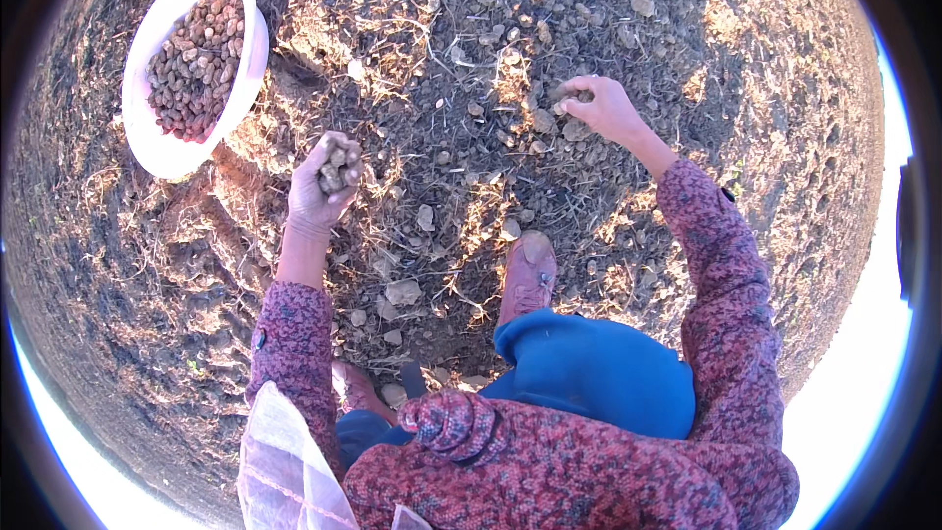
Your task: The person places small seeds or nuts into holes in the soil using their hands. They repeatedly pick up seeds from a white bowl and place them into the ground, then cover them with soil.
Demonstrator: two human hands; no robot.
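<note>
My left hand point(321, 180) is cupped around several unshelled peanuts point(337, 169), palm turned up, above the soil left of centre. Low over the ground at the upper right, my right hand point(595, 104) has its fingers curled in. A small brown lump point(585, 96) shows between its fingers and thumb; whether it is a peanut or a clod is unclear. Beyond my left hand, at the upper left, a white basin point(163, 152) holds a heap of unshelled peanuts point(197, 66).
Dry tilled soil point(441, 132) with clods, stones and straw spreads all around. A larger clod point(403, 292) lies before my feet. My brown shoe point(531, 272) is planted at centre, the other partly hidden under my clothes. A pale cloth point(291, 464) hangs at lower left.
</note>
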